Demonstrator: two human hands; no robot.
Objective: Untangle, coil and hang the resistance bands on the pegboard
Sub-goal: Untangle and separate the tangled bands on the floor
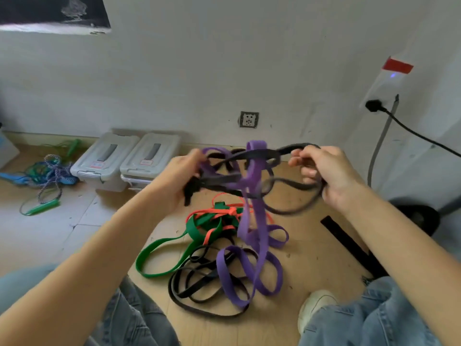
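While both hands are raised over the floor (311,250), they hold 1 knot of bands between them. Left hand (178,181) is closed on black band (219,181) strands at the knot's left side; right hand (324,176) pinches a black loop at its right, hands apart, apparently to spread the tangle and expose crossings. Purple band (254,196) threads through the held black loops and hangs to the floor, so it is likely the strand being freed. Below, green band (164,253) and orange band (217,213) lie knotted together with more black loops, untouched. Untangling is at an early stage; nothing is coiled. No pegboard is in view. 2 bins (129,161) stand against the wall, near the floor's far edge.
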